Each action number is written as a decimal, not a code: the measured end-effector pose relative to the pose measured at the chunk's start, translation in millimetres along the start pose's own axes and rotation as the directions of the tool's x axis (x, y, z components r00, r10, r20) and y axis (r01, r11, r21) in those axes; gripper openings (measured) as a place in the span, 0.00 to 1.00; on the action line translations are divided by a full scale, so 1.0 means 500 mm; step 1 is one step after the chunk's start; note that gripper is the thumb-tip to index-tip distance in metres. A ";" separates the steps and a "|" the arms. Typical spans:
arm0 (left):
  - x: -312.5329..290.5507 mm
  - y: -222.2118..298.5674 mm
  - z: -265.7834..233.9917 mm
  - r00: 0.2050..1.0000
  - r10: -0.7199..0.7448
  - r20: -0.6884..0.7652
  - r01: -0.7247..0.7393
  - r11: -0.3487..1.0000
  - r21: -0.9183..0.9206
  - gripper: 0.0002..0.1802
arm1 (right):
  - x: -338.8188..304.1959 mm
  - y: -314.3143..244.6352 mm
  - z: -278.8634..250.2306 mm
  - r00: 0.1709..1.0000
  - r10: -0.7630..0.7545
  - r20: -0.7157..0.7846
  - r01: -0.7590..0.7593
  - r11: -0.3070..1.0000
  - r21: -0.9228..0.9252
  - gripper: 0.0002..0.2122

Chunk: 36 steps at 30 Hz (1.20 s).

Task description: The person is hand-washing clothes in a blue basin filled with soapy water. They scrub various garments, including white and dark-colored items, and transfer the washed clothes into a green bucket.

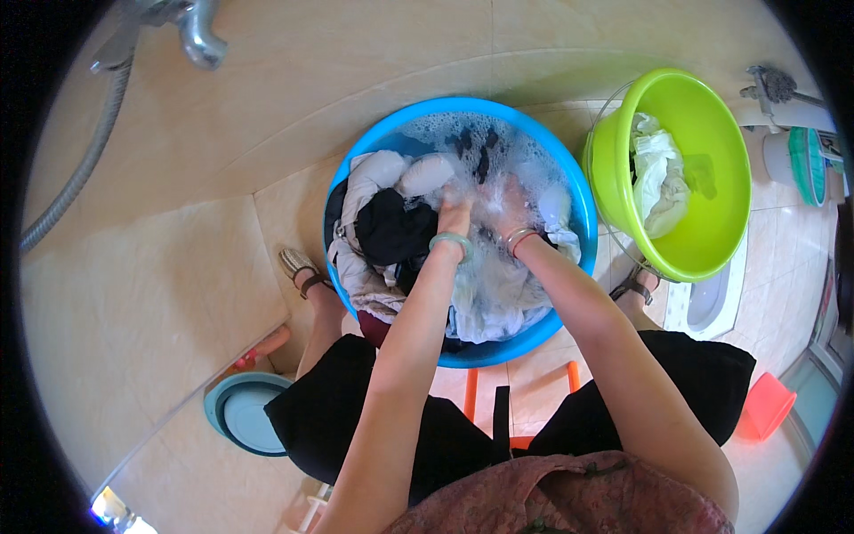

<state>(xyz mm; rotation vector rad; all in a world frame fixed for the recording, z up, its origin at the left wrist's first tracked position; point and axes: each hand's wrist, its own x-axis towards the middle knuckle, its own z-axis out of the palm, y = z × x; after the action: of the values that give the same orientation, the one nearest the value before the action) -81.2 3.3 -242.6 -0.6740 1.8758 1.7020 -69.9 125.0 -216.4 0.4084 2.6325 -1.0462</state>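
A round blue basin (584, 227) holds foamy water and a heap of wet clothes. Both my hands are down in the suds near its middle. My left hand (455, 214), with a pale green bangle (452, 242) at the wrist, is beside a black garment (391, 228) and a light grey padded one (366, 189). Close to its right is my right hand (511, 212), wearing thin bracelets (521, 238). Foam and water hide the fingers of both, so any grip cannot be seen. White cloth (503, 319) lies in the basin's near part.
A lime-green bucket (716, 236) with white crumpled cloth (658, 173) stands at the right, close to the basin. Behind it is a white floor fixture (707, 303). A teal basin (233, 414) sits lower left; a shower hose (93, 147) and tap (203, 40) are upper left.
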 end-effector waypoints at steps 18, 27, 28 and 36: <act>-0.078 0.096 -0.016 0.834 0.145 0.533 0.321 0.657 -0.682 0.20 | -0.205 -0.124 -0.136 0.726 -0.649 -0.229 0.667 0.745 0.004 0.06; -0.267 0.185 -0.009 0.663 0.197 0.722 0.575 0.483 -0.660 0.16 | -0.331 -0.226 -0.199 0.617 -0.702 -0.355 0.752 0.659 0.004 0.15; -0.286 0.198 -0.005 0.658 0.217 0.721 0.581 0.462 -0.670 0.15 | -0.333 -0.238 -0.211 0.613 -0.682 -0.398 0.739 0.674 -0.017 0.13; -0.314 0.173 -0.019 0.721 0.249 0.647 0.484 0.488 -0.727 0.11 | -0.323 -0.254 -0.228 0.636 -0.581 -0.508 0.702 0.709 0.069 0.09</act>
<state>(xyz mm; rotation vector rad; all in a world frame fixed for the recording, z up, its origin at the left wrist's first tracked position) -22.5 4.8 -72.9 -0.3712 0.2896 2.3213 16.1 90.6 -0.4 -0.3641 3.1621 -1.7131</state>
